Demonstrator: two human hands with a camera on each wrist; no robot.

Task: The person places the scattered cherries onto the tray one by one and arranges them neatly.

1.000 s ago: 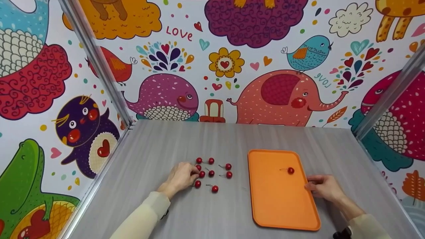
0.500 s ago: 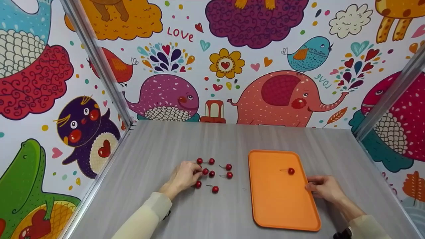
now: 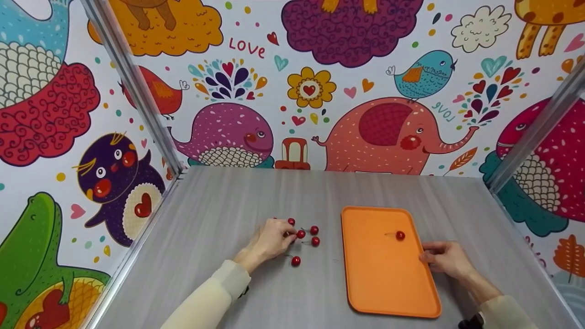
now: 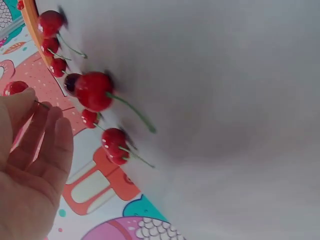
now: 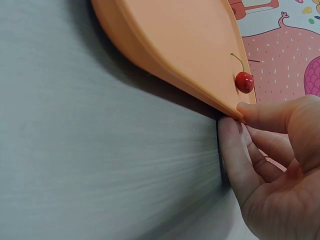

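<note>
My left hand (image 3: pixel 270 240) pinches a red cherry (image 3: pixel 300 234) by thumb and fingertips above the table. In the left wrist view this held cherry (image 4: pixel 16 88) shows beyond the thumb, its green stem by the fingers. Several loose cherries (image 4: pixel 94 91) with stems lie on the table beneath and around that hand; in the head view the hand hides some of them. My right hand (image 3: pixel 450 259) grips the right edge of an orange tray (image 3: pixel 388 274), thumb on the rim (image 5: pixel 175 77) and fingers below it. One cherry (image 3: pixel 400 236) lies in the tray's upper right part.
The grey table (image 3: pixel 228 196) runs back to a cartoon-printed wall (image 3: pixel 301 55). Metal posts (image 3: pixel 137 87) stand at its back corners. Two cherries (image 3: pixel 315 241) lie between my left hand and the tray, and another cherry (image 3: pixel 296 261) sits nearer to me.
My left hand has lifted a cherry from the group and moved right with it, toward the tray. My right hand and the tray have stayed put.
</note>
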